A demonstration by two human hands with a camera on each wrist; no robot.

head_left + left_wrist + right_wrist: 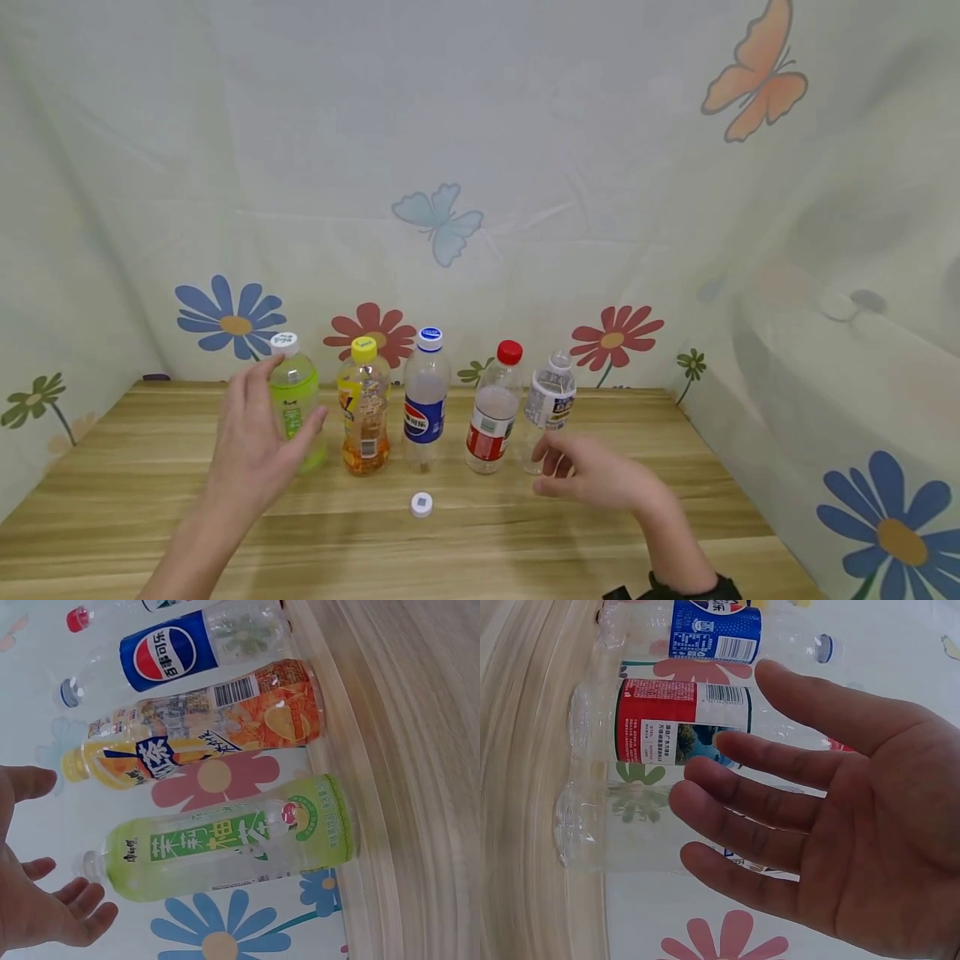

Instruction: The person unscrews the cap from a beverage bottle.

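Five plastic bottles stand in a row. At the left is the green-labelled bottle [295,408] with a white cap; my left hand [251,433] is around its near side, thumb and fingers apart. In the left wrist view, the left hand [37,892] is by that bottle's neck; I cannot tell whether it touches. At the right end, a clear bottle [555,392] has a bare mouth. My right hand [592,471] is in front of its lower part, fingers loosely bent and holding nothing. A loose white cap [422,504] lies on the table.
Between the end bottles are a yellow-capped orange tea bottle [364,417], a blue-labelled cola bottle [426,400] and a red-capped bottle [495,408]. They stand near the back edge of the wooden table [360,550], before a flowered cloth [525,275].
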